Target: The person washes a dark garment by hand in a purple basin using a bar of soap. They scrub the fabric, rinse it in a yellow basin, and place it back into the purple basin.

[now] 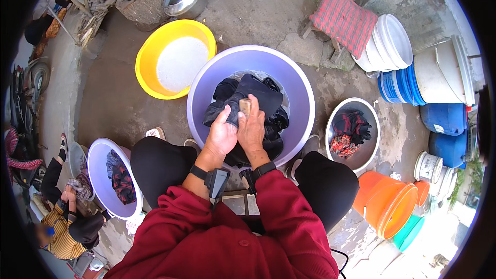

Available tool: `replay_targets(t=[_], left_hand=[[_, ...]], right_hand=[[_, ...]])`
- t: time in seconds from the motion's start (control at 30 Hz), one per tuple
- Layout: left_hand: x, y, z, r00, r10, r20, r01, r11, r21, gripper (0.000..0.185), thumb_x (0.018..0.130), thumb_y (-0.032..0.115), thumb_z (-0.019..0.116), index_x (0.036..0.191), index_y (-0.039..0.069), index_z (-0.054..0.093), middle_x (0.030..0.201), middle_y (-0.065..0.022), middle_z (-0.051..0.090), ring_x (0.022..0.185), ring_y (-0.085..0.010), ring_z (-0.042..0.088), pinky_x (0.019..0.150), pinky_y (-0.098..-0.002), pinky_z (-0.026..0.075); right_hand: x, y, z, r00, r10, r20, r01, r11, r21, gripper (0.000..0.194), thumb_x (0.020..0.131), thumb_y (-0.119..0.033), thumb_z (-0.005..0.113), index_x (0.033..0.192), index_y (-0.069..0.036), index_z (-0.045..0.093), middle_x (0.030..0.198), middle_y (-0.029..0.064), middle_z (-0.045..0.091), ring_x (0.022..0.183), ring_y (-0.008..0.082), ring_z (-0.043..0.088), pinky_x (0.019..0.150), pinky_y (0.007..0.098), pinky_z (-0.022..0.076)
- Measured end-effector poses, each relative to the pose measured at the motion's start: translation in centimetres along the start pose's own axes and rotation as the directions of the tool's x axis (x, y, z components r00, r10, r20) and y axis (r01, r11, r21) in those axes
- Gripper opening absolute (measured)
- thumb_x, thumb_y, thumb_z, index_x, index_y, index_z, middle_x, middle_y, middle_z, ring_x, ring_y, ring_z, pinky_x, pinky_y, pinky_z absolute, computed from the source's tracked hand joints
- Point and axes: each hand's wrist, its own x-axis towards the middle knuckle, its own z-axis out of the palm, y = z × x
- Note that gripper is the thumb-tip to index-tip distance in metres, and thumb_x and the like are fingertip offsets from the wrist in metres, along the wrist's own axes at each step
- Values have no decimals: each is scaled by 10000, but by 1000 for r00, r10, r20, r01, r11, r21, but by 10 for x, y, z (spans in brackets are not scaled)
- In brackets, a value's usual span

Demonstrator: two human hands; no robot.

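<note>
A large lavender plastic basin (298,81) stands on the ground between my knees, with wet black clothes (261,91) and a little water in it. Over it, my left hand (221,136) grips a fold of dark grey cloth (219,113). Pressed against that cloth is a small brown block (245,106), held by my right hand (252,128); whether it is a bar of soap or a wooden brush I cannot tell. Both hands are close together near the basin's middle, and they hide part of the cloth.
A yellow basin (145,73) of sudsy water touches the lavender one. At right stand a metal basin (374,151) of clothes and an orange bucket (372,197). A second lavender basin (97,186) holds clothes at left, near another person (66,232) handling cloth. A cushioned stool (343,19) stands ahead.
</note>
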Motion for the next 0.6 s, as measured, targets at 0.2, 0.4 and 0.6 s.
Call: replay_targets(t=[0.2, 0.4, 0.6], left_hand=[[-19, 11, 6, 976, 210, 51, -214, 970, 118, 463, 1009, 315, 442, 1296, -45, 486, 1304, -145, 565, 1218, -248, 531, 1089, -383, 366], [-4, 0, -30, 977, 158, -146, -76, 889, 451, 422, 995, 343, 460, 1269, 29, 523, 1213, -91, 595, 1075, -204, 590, 926, -345, 478], [-7, -8, -25, 987, 0, -163, 28, 986, 166, 460, 1019, 386, 415, 1301, 30, 488, 1268, -99, 562, 1176, -223, 537, 1035, -373, 414]], right_hand=[[6, 14, 12, 975, 205, 86, -221, 935, 279, 522, 974, -162, 498, 1456, -177, 298, 1165, 288, 575, 1019, 425, 590, 880, 474, 457], [-7, -29, 13, 989, 17, 150, -72, 926, 371, 498, 984, -183, 457, 1458, -153, 309, 1208, 218, 567, 1031, 328, 605, 880, 368, 470], [-12, -24, 0, 995, -91, -28, 91, 996, -10, 642, 897, -223, 607, 1461, -225, 300, 1039, 230, 525, 947, 432, 548, 820, 489, 478]])
